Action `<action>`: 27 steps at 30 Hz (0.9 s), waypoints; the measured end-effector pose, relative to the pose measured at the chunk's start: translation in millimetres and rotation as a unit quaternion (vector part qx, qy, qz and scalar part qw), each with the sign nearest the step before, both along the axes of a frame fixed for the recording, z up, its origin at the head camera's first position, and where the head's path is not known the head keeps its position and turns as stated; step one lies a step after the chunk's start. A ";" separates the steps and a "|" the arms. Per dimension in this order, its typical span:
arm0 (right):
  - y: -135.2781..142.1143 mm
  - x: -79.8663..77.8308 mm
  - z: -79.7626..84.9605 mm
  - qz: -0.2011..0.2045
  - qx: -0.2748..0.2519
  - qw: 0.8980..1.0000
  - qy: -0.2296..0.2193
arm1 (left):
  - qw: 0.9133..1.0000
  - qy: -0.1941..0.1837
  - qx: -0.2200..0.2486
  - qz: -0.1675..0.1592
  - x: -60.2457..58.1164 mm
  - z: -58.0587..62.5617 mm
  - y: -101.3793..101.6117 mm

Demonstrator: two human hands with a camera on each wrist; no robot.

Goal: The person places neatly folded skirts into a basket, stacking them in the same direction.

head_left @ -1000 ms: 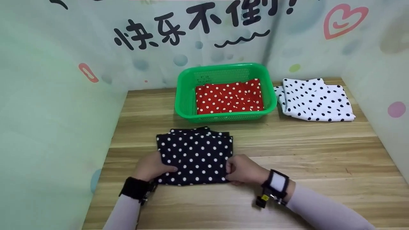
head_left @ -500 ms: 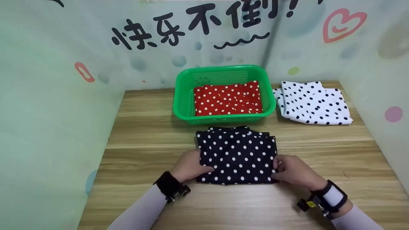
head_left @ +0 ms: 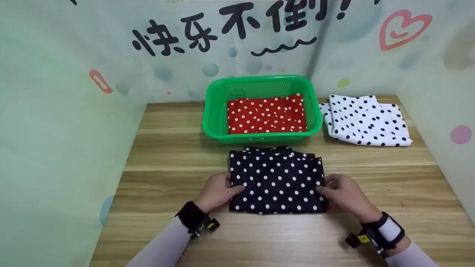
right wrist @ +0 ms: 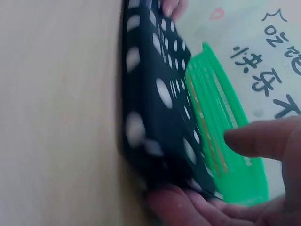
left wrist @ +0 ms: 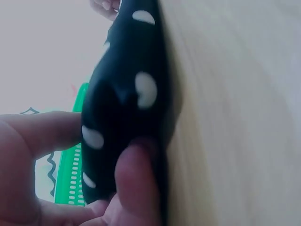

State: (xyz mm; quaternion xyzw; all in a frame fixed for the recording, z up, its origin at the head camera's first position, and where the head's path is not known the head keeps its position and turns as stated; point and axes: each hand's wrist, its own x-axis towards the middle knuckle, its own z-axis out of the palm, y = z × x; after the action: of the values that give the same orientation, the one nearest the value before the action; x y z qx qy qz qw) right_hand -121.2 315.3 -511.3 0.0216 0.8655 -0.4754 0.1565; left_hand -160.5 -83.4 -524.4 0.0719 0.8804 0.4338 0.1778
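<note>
Just at the near side of the green basket (head_left: 259, 136) lay the black dotted cloth (head_left: 276, 181). The left hand (head_left: 218, 191) pinched its edge; the right hand (head_left: 348, 194) only touched, its thumb apart, as the right wrist view alone revealed.

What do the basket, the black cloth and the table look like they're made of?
Basket: probably plastic, slightly glossy; evenly green, with small perforations in its walls.
Black cloth: soft fabric, fairly matte; it lies in folded layers with slight creases. I can't tell the fibre.
Table: wood or wood-look laminate, low sheen; streaky brown grain, which leaves either possible.
</note>
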 end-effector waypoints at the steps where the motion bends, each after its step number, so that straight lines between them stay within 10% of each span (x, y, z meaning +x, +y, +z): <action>1: -1.8 0.1 -1.5 -0.001 -0.035 0.999 -0.014 | 1.000 -0.002 0.008 0.000 0.6 -0.6 0.5; 7: -2.6 4.2 -8.7 -0.014 -0.262 0.957 -0.124 | 0.998 -0.020 0.052 -0.005 4.9 -4.1 2.8; 12: -11.5 8.5 -14.0 0.020 -0.339 0.927 -0.162 | 0.994 -0.049 0.086 -0.038 7.4 -5.9 7.6; 20: -21.0 12.7 -10.2 0.028 -0.232 0.968 -0.088 | 0.995 -0.015 0.061 -0.074 12.8 -5.4 12.6; 27: -22.3 13.5 -22.1 0.041 -0.260 0.959 -0.103 | 0.995 0.000 0.071 -0.077 15.0 -4.2 12.5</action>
State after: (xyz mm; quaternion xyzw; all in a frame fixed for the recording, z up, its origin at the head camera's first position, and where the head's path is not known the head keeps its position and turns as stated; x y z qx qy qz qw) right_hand -107.7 293.0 -533.4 -0.0064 0.6912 -0.6728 0.2638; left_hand -145.5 -70.9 -528.6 0.1517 0.8392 0.4801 0.2054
